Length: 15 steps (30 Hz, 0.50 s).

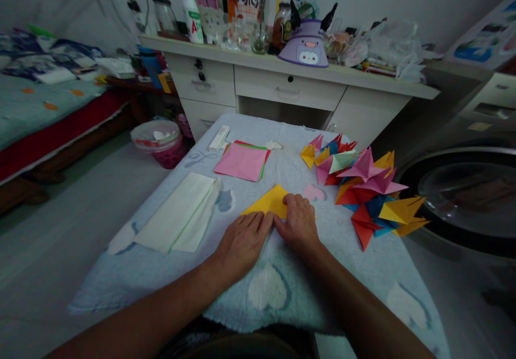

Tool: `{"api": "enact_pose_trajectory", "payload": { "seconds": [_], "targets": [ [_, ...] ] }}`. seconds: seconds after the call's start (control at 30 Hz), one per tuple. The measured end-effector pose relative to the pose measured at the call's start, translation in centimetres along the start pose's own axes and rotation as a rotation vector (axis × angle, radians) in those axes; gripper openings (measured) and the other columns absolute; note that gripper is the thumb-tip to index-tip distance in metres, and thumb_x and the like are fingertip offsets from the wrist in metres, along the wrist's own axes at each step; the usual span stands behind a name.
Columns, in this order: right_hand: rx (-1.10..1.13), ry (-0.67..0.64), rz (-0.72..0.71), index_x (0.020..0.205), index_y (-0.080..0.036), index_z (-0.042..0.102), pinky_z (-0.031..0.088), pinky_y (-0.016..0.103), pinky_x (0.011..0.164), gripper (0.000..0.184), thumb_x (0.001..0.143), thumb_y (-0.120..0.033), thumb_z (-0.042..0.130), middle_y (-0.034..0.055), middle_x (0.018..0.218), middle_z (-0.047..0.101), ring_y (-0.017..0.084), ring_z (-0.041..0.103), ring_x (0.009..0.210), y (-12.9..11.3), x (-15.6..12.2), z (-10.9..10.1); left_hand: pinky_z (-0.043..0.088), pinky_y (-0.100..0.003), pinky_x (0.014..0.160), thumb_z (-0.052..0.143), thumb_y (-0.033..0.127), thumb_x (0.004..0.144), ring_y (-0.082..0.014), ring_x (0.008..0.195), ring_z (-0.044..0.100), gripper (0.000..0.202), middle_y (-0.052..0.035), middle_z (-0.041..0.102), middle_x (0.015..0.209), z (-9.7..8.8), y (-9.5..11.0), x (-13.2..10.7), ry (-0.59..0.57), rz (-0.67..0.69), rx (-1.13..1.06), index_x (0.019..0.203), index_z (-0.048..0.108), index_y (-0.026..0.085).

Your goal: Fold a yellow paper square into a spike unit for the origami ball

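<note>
A yellow paper sheet (pixel 269 200), folded into a triangle, lies on the table's light blue cloth (pixel 282 273). My left hand (pixel 242 241) lies flat with its fingers stretched out, the fingertips pressing the paper's near left edge. My right hand (pixel 299 220) rests flat on the paper's right part, fingers together and extended. Neither hand grips anything. A stack of coloured square sheets (pixel 242 161), pink on top, lies beyond the yellow paper.
A pile of folded paper pieces (pixel 365 187) in several colours lies at the right. A folded white cloth (pixel 181 214) lies at the left. A white tube (pixel 219 137) lies near the far edge. A desk (pixel 290 87), pink bin (pixel 158 141), bed and washing machine (pixel 463 192) surround the table.
</note>
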State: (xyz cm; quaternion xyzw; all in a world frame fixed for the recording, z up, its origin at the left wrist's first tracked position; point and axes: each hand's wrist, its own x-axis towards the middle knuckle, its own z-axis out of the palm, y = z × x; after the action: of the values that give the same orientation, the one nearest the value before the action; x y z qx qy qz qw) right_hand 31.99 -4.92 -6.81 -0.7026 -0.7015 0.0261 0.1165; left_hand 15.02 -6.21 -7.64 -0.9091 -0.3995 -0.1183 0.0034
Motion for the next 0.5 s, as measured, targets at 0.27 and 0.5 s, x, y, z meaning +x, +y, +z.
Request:
{"api": "enact_pose_trajectory", "payload": {
  "seconds": [0.27, 0.5],
  "targets": [
    [-0.038, -0.055, 0.169, 0.135, -0.019, 0.044, 0.038, 0.046, 0.085, 0.07, 0.077, -0.055, 0.063, 0.0165, 0.12, 0.054, 0.035, 0.05, 0.108, 4.1, 0.2, -0.8, 0.049, -0.039, 0.087, 0.047, 0.009, 0.089, -0.0244, 0.101, 0.061, 0.028, -0.0098, 0.066, 0.11, -0.6, -0.2, 0.7, -0.098, 0.029, 0.046, 0.113, 0.059, 0.016],
    [-0.009, -0.128, 0.192, 0.149, -0.021, 0.027, 0.031, 0.056, 0.1, 0.083, 0.079, -0.051, 0.06, 0.0175, 0.145, 0.04, 0.04, 0.038, 0.129, 7.7, 0.3, -1.7, 0.049, -0.037, 0.076, 0.049, 0.008, 0.087, -0.0238, 0.086, 0.063, 0.02, -0.008, 0.067, 0.089, -1.7, -0.3, 2.2, -0.172, 0.053, 0.036, 0.093, 0.065, 0.016]
  ]
}}
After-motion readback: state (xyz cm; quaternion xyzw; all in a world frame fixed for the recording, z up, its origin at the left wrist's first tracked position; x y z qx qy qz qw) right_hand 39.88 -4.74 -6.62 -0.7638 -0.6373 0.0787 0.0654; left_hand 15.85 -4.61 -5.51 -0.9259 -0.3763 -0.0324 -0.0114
